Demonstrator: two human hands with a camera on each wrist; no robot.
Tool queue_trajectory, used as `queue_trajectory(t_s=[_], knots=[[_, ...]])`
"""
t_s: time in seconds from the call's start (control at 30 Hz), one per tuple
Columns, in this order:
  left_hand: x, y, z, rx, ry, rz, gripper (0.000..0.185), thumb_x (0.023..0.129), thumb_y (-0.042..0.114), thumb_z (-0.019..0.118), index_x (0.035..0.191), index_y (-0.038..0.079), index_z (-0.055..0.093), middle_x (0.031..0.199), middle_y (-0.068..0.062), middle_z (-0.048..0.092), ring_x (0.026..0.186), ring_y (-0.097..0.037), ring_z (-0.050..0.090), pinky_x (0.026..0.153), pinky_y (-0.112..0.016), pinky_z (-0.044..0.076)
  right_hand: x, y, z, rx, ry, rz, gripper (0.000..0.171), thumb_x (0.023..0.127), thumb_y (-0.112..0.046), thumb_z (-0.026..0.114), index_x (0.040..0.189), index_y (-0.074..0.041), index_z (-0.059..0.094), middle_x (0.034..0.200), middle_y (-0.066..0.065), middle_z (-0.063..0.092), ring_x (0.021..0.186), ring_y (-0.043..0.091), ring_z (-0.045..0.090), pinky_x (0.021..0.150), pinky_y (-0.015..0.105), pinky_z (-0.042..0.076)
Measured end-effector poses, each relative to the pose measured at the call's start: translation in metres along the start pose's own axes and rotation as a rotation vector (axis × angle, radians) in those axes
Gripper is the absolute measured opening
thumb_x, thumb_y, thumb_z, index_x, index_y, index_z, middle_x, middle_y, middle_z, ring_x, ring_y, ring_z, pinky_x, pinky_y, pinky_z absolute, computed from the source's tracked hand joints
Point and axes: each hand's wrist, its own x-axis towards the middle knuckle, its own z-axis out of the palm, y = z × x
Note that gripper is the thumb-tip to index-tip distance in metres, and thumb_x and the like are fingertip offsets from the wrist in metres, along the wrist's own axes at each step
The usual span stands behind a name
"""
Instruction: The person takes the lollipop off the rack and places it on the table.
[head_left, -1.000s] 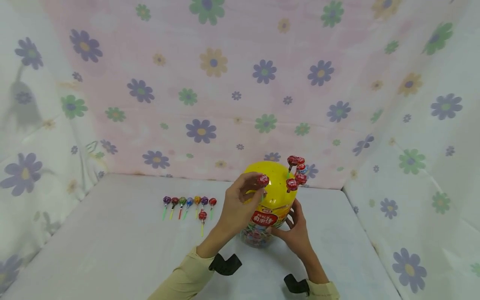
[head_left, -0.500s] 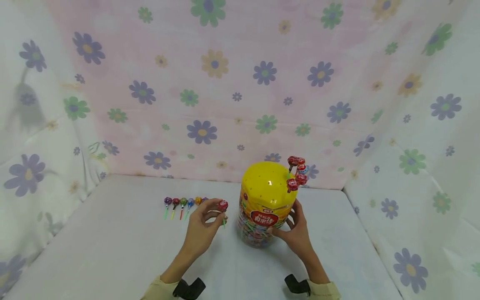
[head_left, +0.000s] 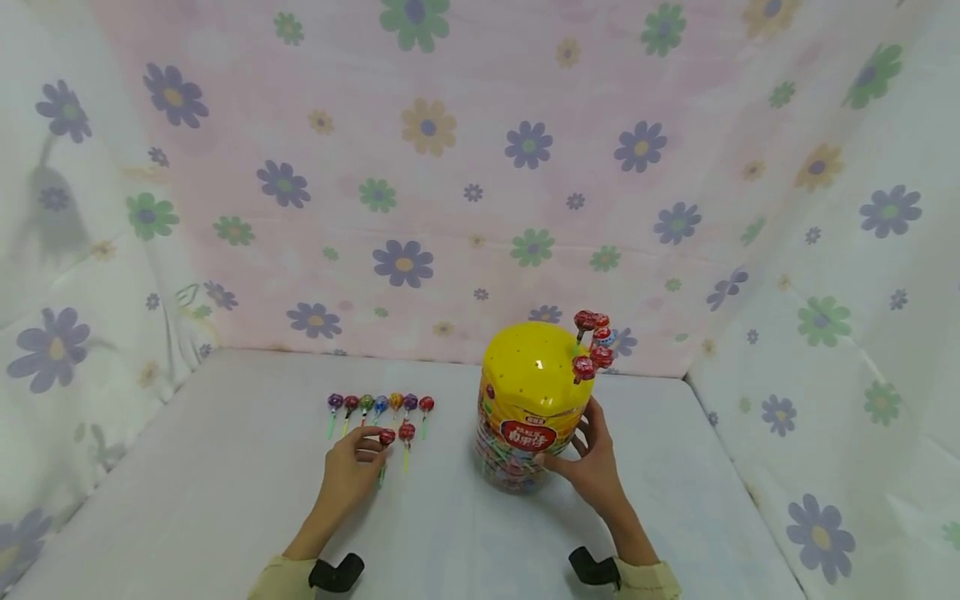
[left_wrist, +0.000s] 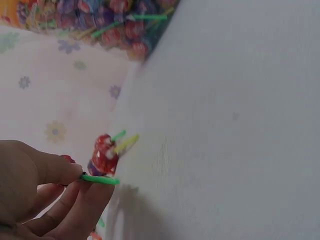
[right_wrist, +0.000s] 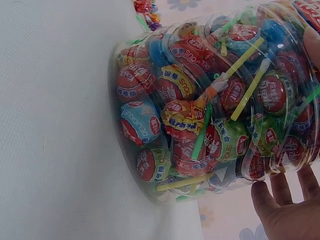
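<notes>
My left hand [head_left: 372, 450] pinches a red lollipop [head_left: 387, 437] by its green stick [left_wrist: 100, 179], low over the white table, just left of a second red lollipop [head_left: 406, 432] with a yellow stick. Behind them lies a row of several lollipops [head_left: 378, 403]. My right hand [head_left: 581, 446] grips the side of a clear lollipop jar [head_left: 517, 454] with a yellow lid [head_left: 534, 362]. Several red lollipops [head_left: 592, 342] stand stuck in the lid's right edge. In the right wrist view the jar [right_wrist: 210, 110] is packed with wrapped lollipops, and my fingers [right_wrist: 280, 200] lie against it.
Flower-printed cloth [head_left: 420, 167] walls the table [head_left: 187, 500] at the back and on both sides. The jar's base [left_wrist: 105, 20] shows at the top of the left wrist view. Bare table surface lies in front of the hands.
My left hand carried the red lollipop from the jar's lid down and left to the table beside the yellow-stick lollipop. The right hand and jar stayed put.
</notes>
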Motion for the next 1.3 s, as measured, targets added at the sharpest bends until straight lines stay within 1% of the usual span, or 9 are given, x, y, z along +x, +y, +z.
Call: queue_trajectory(t_s=[0.07,0.17,0.33,0.4,0.57,0.8,1.07,1.2,1.3], knots=[[0.006,-0.004,0.0,0.03,-0.007,-0.016,0.032,0.09,0.0,0.072,0.12,-0.007,0.064,0.096,-0.017,0.073,0.085,-0.029,0.073,0.074,-0.037,0.062,0.0,0.001,0.0,-0.003,0.002,0.0,0.102,0.078,-0.004,0.087,0.157,-0.021,0.026,0.155,0.008,0.038,0.141,0.036,0.042,0.116,0.057,0.036],[0.015,-0.008,0.002,0.05,-0.012,-0.015,0.032,0.089,-0.002,0.072,0.119,-0.008,0.065,0.093,-0.018,0.073,0.082,-0.028,0.073,0.072,-0.038,0.062,0.0,0.0,0.0,0.0,0.0,0.001,0.101,0.079,-0.004,0.087,0.157,-0.021,0.025,0.155,0.009,0.038,0.141,0.037,0.042,0.116,0.057,0.036],[0.026,-0.009,0.006,0.074,-0.002,0.011,0.032,0.086,-0.004,0.071,0.117,-0.011,0.065,0.089,-0.019,0.072,0.08,-0.031,0.073,0.071,-0.042,0.062,0.0,0.001,0.001,-0.001,-0.004,0.001,0.102,0.078,-0.005,0.087,0.158,-0.019,0.025,0.155,0.01,0.038,0.141,0.037,0.042,0.116,0.058,0.035],[0.03,-0.009,0.008,0.075,0.003,0.014,0.032,0.086,-0.005,0.071,0.117,-0.011,0.065,0.088,-0.019,0.072,0.08,-0.031,0.073,0.071,-0.043,0.062,0.001,0.001,0.001,-0.004,-0.001,0.002,0.103,0.078,-0.005,0.088,0.158,-0.02,0.025,0.155,0.009,0.038,0.141,0.037,0.042,0.116,0.058,0.036],[0.036,-0.01,0.012,0.056,-0.002,0.012,0.031,0.086,-0.006,0.072,0.116,-0.01,0.066,0.087,-0.019,0.071,0.08,-0.031,0.073,0.07,-0.04,0.062,0.001,0.003,0.001,-0.013,0.011,0.003,0.103,0.077,-0.006,0.088,0.157,-0.021,0.026,0.155,0.008,0.039,0.14,0.036,0.044,0.115,0.057,0.037],[0.039,-0.01,0.016,0.065,-0.015,-0.006,0.033,0.086,-0.006,0.073,0.118,-0.008,0.067,0.087,-0.017,0.071,0.079,-0.028,0.073,0.065,-0.034,0.06,0.001,0.003,-0.001,-0.004,0.007,0.01,0.103,0.078,-0.005,0.088,0.157,-0.021,0.025,0.155,0.008,0.038,0.141,0.037,0.043,0.116,0.057,0.036],[0.038,-0.008,0.017,0.094,0.008,0.04,0.033,0.085,-0.003,0.076,0.116,-0.008,0.067,0.084,-0.016,0.072,0.07,-0.023,0.069,0.058,-0.026,0.053,0.001,0.003,0.0,-0.015,0.016,0.012,0.103,0.077,-0.006,0.088,0.158,-0.021,0.026,0.155,0.008,0.038,0.141,0.038,0.043,0.115,0.057,0.036],[0.035,-0.007,0.016,0.095,0.013,0.032,0.035,0.086,0.0,0.077,0.118,-0.008,0.067,0.085,-0.015,0.072,0.072,-0.023,0.07,0.059,-0.026,0.054,0.001,0.003,0.0,-0.014,0.015,0.006,0.103,0.077,-0.007,0.088,0.158,-0.02,0.026,0.155,0.009,0.038,0.141,0.038,0.043,0.115,0.058,0.036],[0.032,-0.005,0.013,0.074,0.02,0.034,0.038,0.086,0.002,0.078,0.12,-0.009,0.067,0.087,-0.017,0.072,0.073,-0.026,0.072,0.061,-0.029,0.057,0.0,0.003,0.0,-0.011,0.013,0.008,0.103,0.077,-0.007,0.089,0.157,-0.021,0.026,0.155,0.009,0.038,0.142,0.038,0.042,0.115,0.058,0.036]])
